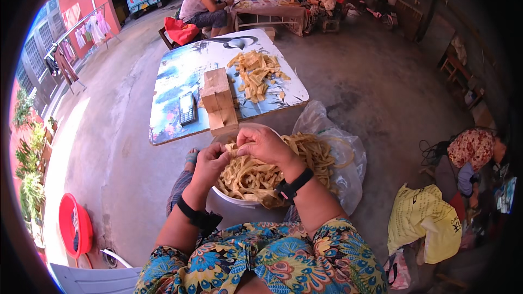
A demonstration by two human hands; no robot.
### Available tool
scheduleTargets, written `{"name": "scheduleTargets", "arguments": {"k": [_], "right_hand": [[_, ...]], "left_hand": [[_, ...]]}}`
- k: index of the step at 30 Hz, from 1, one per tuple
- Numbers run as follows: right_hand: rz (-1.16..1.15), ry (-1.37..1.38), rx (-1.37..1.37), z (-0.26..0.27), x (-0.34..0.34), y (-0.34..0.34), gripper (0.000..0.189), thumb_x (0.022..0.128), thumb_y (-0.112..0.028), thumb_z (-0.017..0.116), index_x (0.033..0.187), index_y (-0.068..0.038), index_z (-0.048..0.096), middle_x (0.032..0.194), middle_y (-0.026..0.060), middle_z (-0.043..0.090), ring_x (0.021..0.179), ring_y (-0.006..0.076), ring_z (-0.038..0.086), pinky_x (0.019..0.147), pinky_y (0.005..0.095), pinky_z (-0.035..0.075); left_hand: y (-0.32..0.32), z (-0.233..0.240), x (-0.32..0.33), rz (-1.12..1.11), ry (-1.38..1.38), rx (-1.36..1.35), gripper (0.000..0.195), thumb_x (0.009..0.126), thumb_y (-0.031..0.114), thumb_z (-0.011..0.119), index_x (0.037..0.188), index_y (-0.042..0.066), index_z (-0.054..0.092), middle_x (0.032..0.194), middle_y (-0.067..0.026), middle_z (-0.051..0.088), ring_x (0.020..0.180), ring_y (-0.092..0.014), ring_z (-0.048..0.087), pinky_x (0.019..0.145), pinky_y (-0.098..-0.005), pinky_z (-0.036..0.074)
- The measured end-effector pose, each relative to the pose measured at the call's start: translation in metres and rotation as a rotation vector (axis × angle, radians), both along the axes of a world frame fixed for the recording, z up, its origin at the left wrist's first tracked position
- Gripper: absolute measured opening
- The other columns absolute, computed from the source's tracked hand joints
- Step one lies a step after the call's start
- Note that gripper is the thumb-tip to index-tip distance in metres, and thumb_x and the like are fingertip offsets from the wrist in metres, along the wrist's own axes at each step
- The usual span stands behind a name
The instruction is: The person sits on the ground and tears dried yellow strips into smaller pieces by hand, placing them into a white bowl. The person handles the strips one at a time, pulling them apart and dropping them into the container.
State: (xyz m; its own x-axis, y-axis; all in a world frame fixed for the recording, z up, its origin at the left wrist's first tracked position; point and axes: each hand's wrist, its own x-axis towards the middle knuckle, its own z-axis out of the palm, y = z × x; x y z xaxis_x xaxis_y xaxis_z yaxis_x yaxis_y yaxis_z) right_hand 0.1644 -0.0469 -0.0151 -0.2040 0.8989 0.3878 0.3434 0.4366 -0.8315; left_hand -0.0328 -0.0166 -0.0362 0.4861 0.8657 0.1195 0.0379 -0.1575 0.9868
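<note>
Both hands meet over a white basin [235, 201] heaped with tan, limp strips [249, 177] of a material I cannot identify. My left hand [211, 160] pinches one end of a pale strip piece [233, 150] between thumb and fingers. Just beside it, my right hand [261, 145] grips the same piece, its fingers curled and partly hiding it. More strips [316, 153] spill from a clear plastic bag [351, 171] against the basin's right side. Beyond the basin, a wooden block [216, 90] stands on a low table [171, 85] with a painted top.
On the table lie a keypad phone [187, 108] and a pile of flat tan pieces [256, 73]. Several people sit around a cloth-covered table [265, 2] at the back. A red tub [77, 228] stands at left; a yellow sack [425, 220] is at right, near another person [470, 151].
</note>
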Motion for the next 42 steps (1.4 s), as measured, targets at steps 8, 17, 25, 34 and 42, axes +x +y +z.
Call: {"name": "scheduleTargets", "arguments": {"k": [8, 17, 25, 34, 42], "right_hand": [[0.237, 0.524, -0.218, -0.008, 0.025, 0.01, 0.01, 0.081, -0.006, 0.069, 0.079, -0.005, 0.06, 0.068, -0.0031, 0.057, 0.06, 0.003, 0.049, 0.055, 0.0179, 0.04], [0.136, 0.55, -0.066, 0.001, 0.034, 0.007, 0.015, 0.082, -0.016, 0.071, 0.083, -0.007, 0.06, 0.071, -0.0025, 0.058, 0.061, 0.0035, 0.047, 0.057, 0.0175, 0.038], [0.093, 0.407, -0.06, 0.001, 0.016, 0.004, 0.014, 0.077, -0.006, 0.073, 0.081, -0.006, 0.059, 0.074, -0.0055, 0.056, 0.072, 0.0035, 0.051, 0.067, 0.0205, 0.043], [0.051, 0.328, -0.111, -0.008, 0.002, 0.01, 0.012, 0.079, -0.005, 0.071, 0.081, -0.005, 0.059, 0.075, -0.004, 0.058, 0.071, 0.0038, 0.052, 0.066, 0.0197, 0.044], [0.068, 0.452, -0.234, -0.013, 0.008, 0.026, 0.009, 0.083, -0.005, 0.067, 0.08, -0.004, 0.059, 0.074, -0.0033, 0.059, 0.067, 0.0038, 0.052, 0.062, 0.0188, 0.044]], "left_hand": [[-0.013, 0.015, 0.009, -0.355, -0.487, -0.626, 0.009, 0.084, 0.007, 0.043, 0.087, 0.005, 0.05, 0.075, -0.0074, 0.053, 0.058, -0.015, 0.047, 0.047, -0.0259, 0.038], [-0.001, 0.019, -0.024, -0.49, -0.149, -0.372, 0.043, 0.097, 0.042, 0.042, 0.105, 0.002, 0.056, 0.093, -0.0111, 0.063, 0.085, -0.019, 0.064, 0.072, -0.03, 0.054], [0.024, 0.024, -0.022, -0.534, -0.481, -0.543, 0.053, 0.093, 0.044, 0.047, 0.12, 0.0, 0.049, 0.097, -0.0179, 0.064, 0.087, -0.025, 0.065, 0.076, -0.035, 0.054], [0.013, 0.015, -0.007, -0.207, -0.224, -0.223, 0.017, 0.084, 0.006, 0.067, 0.094, 0.003, 0.054, 0.078, -0.0019, 0.06, 0.069, -0.008, 0.059, 0.061, -0.0204, 0.047], [0.029, 0.019, -0.011, -0.139, -0.171, -0.165, 0.013, 0.085, 0.004, 0.066, 0.092, 0.003, 0.055, 0.08, 0.0024, 0.058, 0.072, -0.004, 0.053, 0.063, -0.0182, 0.044]]}}
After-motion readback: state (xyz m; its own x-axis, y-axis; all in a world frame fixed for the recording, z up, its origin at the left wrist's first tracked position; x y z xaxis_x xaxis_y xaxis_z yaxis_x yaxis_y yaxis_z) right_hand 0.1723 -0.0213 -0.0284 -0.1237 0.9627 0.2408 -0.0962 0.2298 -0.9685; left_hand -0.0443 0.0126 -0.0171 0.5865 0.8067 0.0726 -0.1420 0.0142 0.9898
